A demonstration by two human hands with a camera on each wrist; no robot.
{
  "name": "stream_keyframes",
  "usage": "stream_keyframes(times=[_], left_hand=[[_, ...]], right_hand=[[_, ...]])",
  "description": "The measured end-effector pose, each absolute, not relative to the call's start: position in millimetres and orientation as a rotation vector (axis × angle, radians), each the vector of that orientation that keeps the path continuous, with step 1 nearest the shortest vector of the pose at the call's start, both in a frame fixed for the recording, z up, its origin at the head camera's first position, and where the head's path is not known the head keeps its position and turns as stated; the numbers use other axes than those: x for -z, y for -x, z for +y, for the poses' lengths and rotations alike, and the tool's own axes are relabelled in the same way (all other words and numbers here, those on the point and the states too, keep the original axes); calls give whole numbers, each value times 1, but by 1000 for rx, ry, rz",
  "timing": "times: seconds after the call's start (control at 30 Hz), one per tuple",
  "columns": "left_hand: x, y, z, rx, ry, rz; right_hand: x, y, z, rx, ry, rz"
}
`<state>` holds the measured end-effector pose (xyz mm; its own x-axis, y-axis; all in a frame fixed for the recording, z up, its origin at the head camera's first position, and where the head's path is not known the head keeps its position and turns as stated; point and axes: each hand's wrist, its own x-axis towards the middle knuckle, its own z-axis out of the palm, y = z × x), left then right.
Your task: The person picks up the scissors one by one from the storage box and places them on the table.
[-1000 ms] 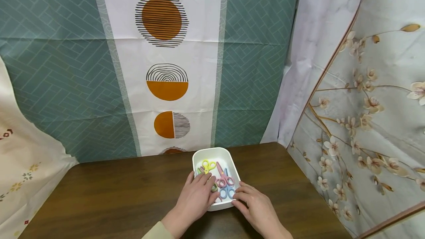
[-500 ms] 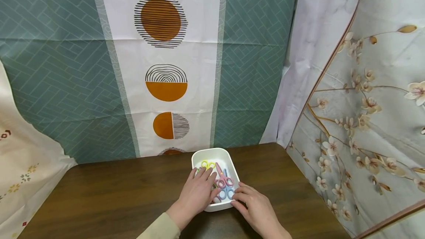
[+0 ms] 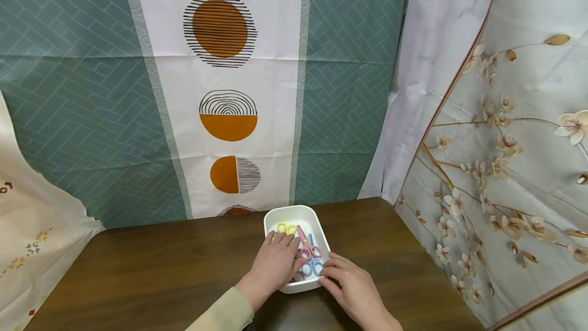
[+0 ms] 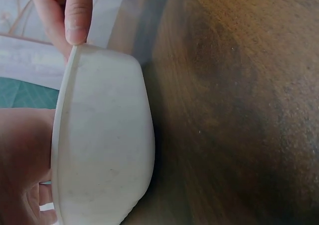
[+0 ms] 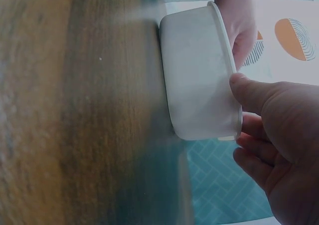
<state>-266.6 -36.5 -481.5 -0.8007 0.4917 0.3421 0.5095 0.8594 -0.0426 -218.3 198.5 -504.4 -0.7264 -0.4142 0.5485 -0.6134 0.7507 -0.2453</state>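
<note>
A white plastic tray [image 3: 268, 218] stands on the table and holds several small scissors. Yellow-handled scissors [image 3: 291, 229] lie at its far end, pink scissors [image 3: 305, 239] lie across blue scissors [image 3: 317, 268] on the right. My left hand [image 3: 274, 263] is over the left half of the tray, fingers reaching down among the scissors; its fingertips are hidden and I see nothing held. With thumb and fingers, my right hand [image 3: 351, 284] grips the near right corner of the rim; in the right wrist view the thumb [image 5: 249, 91] presses the outer wall.
The brown wooden table [image 3: 184, 269] extends to both sides of the tray. A green and white patterned curtain [image 3: 229, 75] hangs behind it. Floral cloth [image 3: 496, 193] closes off the right, and a cream cloth [image 3: 37, 229] hangs at the left.
My left hand has shifted slightly over the scissors; the yellow pair now lies turned, with both handle loops toward the far end. My right hand keeps its grip on the tray.
</note>
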Motion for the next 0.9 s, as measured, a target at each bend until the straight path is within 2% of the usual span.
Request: stream_keyframes(times=[0.9], left_hand=[[480,277,-33,-102,639,-2798]], right_hand=[[505,219,199,-597,-750,-2509]])
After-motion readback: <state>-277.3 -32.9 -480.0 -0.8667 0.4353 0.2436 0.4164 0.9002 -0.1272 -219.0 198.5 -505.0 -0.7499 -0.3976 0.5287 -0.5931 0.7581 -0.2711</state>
